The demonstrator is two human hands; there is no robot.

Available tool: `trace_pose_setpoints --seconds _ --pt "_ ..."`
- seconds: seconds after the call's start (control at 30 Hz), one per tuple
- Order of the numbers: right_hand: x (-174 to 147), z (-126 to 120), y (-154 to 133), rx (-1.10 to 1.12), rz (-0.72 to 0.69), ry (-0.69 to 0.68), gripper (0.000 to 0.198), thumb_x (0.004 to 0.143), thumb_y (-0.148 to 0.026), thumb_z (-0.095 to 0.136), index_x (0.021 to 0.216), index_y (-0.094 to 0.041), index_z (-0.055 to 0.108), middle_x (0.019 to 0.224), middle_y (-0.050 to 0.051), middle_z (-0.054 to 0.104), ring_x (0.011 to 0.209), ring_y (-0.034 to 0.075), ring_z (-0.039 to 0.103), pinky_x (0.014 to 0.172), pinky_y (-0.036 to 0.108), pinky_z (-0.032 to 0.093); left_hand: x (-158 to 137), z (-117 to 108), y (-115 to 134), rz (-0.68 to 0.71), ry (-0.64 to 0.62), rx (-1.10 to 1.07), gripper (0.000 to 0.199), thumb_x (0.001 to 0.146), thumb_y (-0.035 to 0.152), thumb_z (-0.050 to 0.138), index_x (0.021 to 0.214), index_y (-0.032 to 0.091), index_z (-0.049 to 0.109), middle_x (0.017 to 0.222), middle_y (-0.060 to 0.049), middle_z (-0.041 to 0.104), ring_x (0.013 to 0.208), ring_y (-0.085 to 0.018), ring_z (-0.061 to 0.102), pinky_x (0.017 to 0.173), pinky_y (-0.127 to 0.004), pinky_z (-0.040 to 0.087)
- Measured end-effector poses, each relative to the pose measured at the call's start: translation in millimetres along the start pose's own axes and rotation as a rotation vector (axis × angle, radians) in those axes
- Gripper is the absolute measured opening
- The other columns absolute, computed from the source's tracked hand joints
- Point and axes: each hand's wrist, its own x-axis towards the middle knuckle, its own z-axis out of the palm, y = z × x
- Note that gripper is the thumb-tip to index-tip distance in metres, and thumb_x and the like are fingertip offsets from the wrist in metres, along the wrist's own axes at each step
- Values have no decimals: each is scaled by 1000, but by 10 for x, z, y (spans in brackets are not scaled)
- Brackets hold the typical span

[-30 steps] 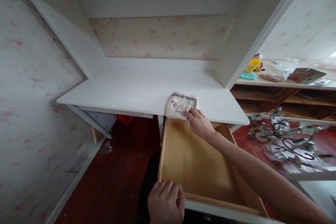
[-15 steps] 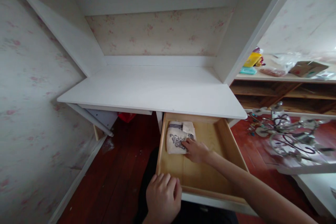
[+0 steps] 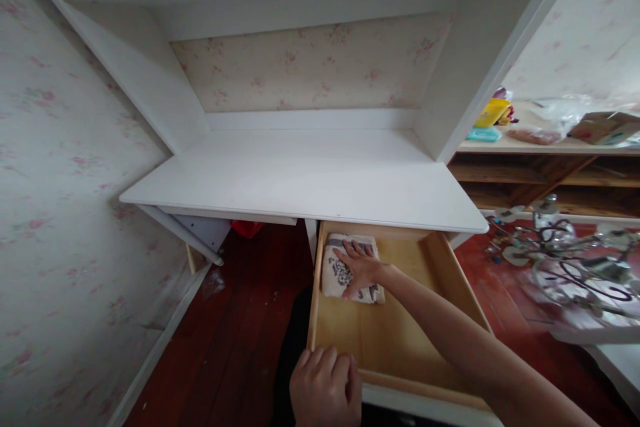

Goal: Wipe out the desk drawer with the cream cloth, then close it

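The folded towel [image 3: 350, 273] now lies in the drawer [image 3: 400, 340] instead of on the counter [image 3: 280, 173], the right hand [image 3: 361, 268] pressing flat on it.

Dim, soft daylight, seemingly from the right; edges bend outward (wide lens), near corners slightly blurred
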Motion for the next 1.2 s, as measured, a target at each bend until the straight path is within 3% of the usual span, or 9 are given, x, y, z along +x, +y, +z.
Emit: trace_pose_setpoints --seconds 0.27,0.47,0.6,0.8,1.07,1.2 --pt "231 -285 -132 -3 -42 -102 135 48 -71 75 154 -32 3 160 13 -10 144 40 -12 108 65 -7 19 32 -13 -1 42 -12 17 79 16 56 65 23 49 56 1 49 57 -16 47 58 -36 26" --pt "314 -164 -157 -76 6 -51 145 43 -64 81 154 -25 -4 159 18 -14 142 43 -16 107 68 -3 26 53 -24 8 72 -17 16 78 14 57 66 22 50 56 1 50 56 -15 48 57 -36 27" --pt "333 -143 -77 -74 -28 -39 146 42 -62 82 155 -24 -2 159 16 -14 143 41 -14 111 63 -1 29 54 -27 8 52 -19 18 79 15 57 64 22 49 55 1 49 54 -15 47 56 -36 26" --pt "165 -205 313 -69 -55 -46 140 46 -61 80 154 -26 -1 160 11 -13 145 33 -12 115 52 -1 9 20 -11 -13 -13 -26 17 82 17 54 66 22 51 57 0 50 57 -15 48 59 -35 26" --pt "-618 -134 1212 -45 112 -80 140 46 -61 80 154 -27 -2 159 9 -14 144 38 -13 113 60 -2 -1 -25 15 -35 -93 6 22 84 18 55 63 22 51 58 0 50 59 -16 47 60 -36 26" --pt "-882 22 1403 -25 148 -41 141 45 -61 81 154 -24 0 159 9 -15 145 37 -12 115 54 0 9 -45 9 -13 -122 14 24 85 19 55 61 22 50 57 0 49 58 -16 46 60 -36 26"
